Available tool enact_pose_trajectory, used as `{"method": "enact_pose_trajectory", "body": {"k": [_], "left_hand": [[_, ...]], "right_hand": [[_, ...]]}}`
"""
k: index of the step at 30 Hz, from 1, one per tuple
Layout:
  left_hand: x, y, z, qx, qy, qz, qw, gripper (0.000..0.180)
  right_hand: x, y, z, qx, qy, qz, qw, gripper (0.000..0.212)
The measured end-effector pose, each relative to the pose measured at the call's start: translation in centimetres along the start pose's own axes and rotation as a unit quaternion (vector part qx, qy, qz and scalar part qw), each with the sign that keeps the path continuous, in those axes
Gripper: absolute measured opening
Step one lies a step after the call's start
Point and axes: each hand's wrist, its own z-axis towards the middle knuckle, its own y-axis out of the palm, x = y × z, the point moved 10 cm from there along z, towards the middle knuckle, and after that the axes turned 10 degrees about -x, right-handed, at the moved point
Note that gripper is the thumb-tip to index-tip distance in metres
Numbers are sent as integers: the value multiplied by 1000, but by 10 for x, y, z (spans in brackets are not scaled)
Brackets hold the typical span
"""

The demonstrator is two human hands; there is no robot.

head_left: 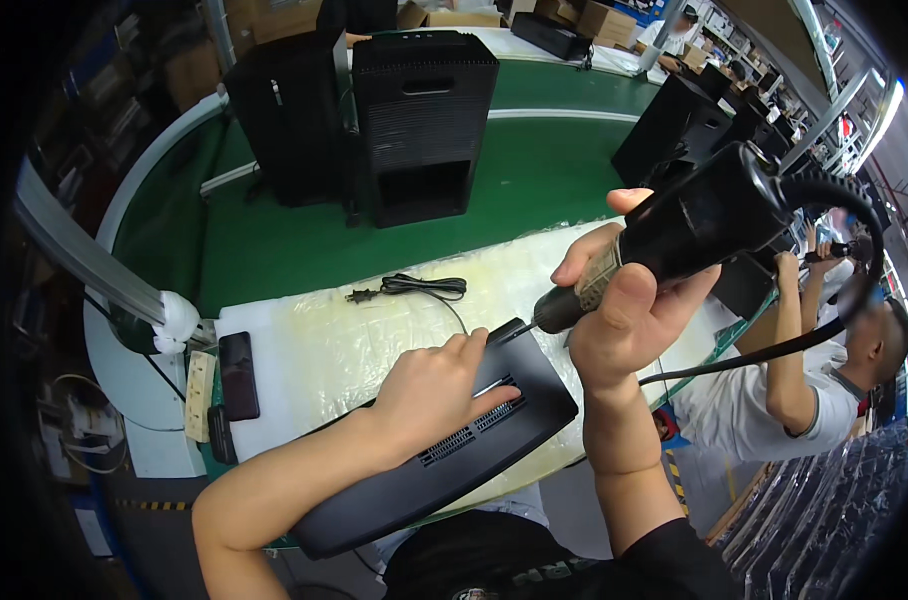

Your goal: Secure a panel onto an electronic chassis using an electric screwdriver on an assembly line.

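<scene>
At the frame's lower centre, we see the black housing (474, 466) beneath the left hand (426, 396), whose grip we cannot tell, and the power screwdriver (696, 215) clamped in the right hand (622, 325), bit (524, 329) at the housing's upper end, work apparently underway, its finished and remaining share unclear.

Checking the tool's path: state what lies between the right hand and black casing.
In the head view, the nose and thin bit of the screwdriver lie between the right hand and casing.

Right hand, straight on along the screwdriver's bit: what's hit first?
Likely the black casing, at its end near the left hand; whether the bit already touches it is unclear.
</scene>
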Motion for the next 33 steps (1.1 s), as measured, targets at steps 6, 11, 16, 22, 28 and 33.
{"method": "enact_pose_trajectory", "body": {"k": [6, 11, 16, 22, 28, 33], "left_hand": [[2, -2, 3, -16, -11, -15, 1000, 73], [11, -2, 7, -3, 13, 7, 1000, 77], [5, 2, 9, -47, -41, -7, 998, 77], [17, -7, -6, -43, -15, 47, 998, 78], [-34, -20, -101, -22, -157, 63, 985, 53], [-24, -23, -81, 51, -146, 23, 988, 35]], "right_hand": [[17, 5, -5, 17, 31, 7, 999, 71], [28, -6, -16, -19, 44, -26, 998, 72], [30, 9, -13, -64, 24, 32, 997, 90], [-5, -51, 1, -22, -22, -58, 998, 72], [28, -192, -76, 127, 36, -199, 971, 57], [79, -210, -123, 123, 48, -210, 969, 62]]}}
